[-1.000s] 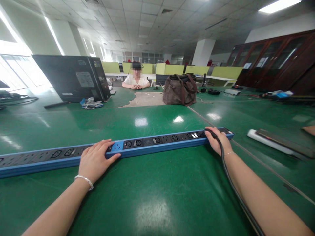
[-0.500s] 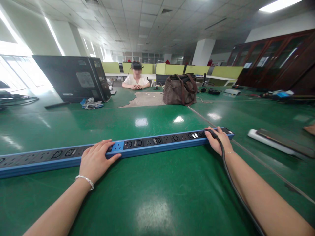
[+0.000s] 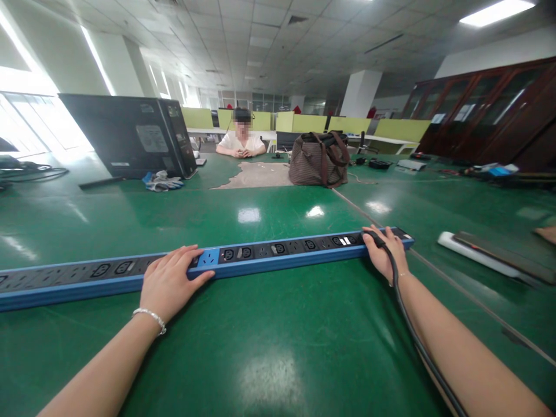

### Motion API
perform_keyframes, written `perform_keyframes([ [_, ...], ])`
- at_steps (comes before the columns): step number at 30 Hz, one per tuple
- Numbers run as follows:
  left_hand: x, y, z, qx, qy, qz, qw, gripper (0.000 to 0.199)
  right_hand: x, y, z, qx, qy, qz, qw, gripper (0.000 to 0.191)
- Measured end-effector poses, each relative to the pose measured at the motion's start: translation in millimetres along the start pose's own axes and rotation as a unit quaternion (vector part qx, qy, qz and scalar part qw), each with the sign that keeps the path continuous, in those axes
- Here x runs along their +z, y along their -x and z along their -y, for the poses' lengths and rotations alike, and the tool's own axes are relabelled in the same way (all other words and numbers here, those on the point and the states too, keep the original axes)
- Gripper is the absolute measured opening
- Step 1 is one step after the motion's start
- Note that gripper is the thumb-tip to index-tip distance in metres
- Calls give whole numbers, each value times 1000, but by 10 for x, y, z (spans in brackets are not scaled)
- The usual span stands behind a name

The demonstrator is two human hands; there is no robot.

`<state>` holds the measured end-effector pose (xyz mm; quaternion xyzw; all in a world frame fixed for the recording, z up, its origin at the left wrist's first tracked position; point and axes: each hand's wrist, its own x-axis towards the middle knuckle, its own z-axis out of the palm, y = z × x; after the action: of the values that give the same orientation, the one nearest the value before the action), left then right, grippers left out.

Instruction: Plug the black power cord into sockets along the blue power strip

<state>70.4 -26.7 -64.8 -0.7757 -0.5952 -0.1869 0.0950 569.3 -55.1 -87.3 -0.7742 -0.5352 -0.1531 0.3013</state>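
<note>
A long blue power strip [image 3: 295,266] with a black face and several sockets lies across the green table. My left hand [image 3: 171,281] grips it just left of the blue socket [image 3: 209,256], fingers over the top and thumb along the near side. Near the strip's right end, my right hand [image 3: 384,252] is closed around the black plug of a power cord [image 3: 397,289]. The plug sits against the strip's face; my fingers hide whether it is fully in a socket. From there the cord runs down along my right forearm.
Across the green table [image 3: 278,336], a person [image 3: 241,141] sits with hands together. A black computer case [image 3: 130,136] and gloves [image 3: 163,181] stand back left. A brown checked bag [image 3: 319,159] is at back centre. At right lies a white bar-shaped object [image 3: 478,255] beside a dark flat one.
</note>
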Motion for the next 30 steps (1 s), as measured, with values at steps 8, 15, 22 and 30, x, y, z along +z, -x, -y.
perform_keyframes([
  [8,-16,4,-13,-2,5,-2,1000,51,-10,-8,49,15,-55,-11,998,40],
  [15,-7,0,-1,-2,2,1,1000,52,1,-36,14,17,-102,-16,994,42],
  [22,-1,-1,-4,4,-5,-4,1000,51,23,-43,-12,6,-108,-29,994,47],
  [30,-27,4,-17,0,-8,1,1000,51,-3,-47,18,14,-103,-26,994,44],
])
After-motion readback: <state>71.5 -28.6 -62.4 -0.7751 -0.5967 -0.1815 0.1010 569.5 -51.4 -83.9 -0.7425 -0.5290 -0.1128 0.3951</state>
